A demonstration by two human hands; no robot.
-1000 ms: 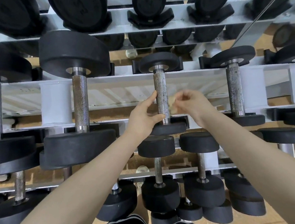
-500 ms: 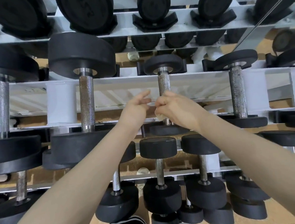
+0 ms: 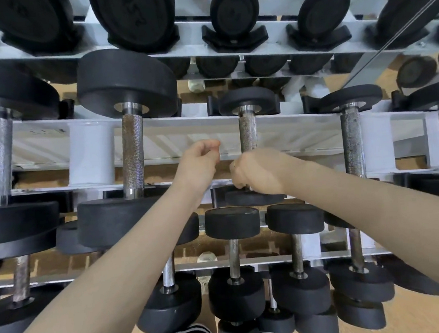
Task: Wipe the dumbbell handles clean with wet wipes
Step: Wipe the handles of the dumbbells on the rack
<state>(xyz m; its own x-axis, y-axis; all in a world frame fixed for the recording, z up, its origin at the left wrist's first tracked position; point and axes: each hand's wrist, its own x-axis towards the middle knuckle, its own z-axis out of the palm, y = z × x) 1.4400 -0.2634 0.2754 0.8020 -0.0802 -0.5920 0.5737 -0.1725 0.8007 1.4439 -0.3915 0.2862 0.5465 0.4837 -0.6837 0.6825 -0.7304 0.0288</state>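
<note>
A small black dumbbell rests on the middle shelf of the rack, its knurled metal handle [image 3: 247, 131] pointing away from me. My right hand [image 3: 259, 172] grips the lower part of that handle, just above the near weight head [image 3: 252, 198]. No wet wipe shows; the fist hides whatever lies against the metal. My left hand [image 3: 200, 164] hovers to the left of the handle, apart from it, with its fingers curled and nothing in them.
The white rack [image 3: 210, 130] carries several black dumbbells on three tiers. A larger dumbbell handle [image 3: 132, 152] stands to the left and a rusty one [image 3: 352, 142] to the right. Smaller dumbbells [image 3: 235, 259] sit on the tier below my arms.
My left hand has let go of the handle and drawn back to the left with fingers curled. My right hand has closed round the handle and slid down toward the near weight head, hiding the wipe.
</note>
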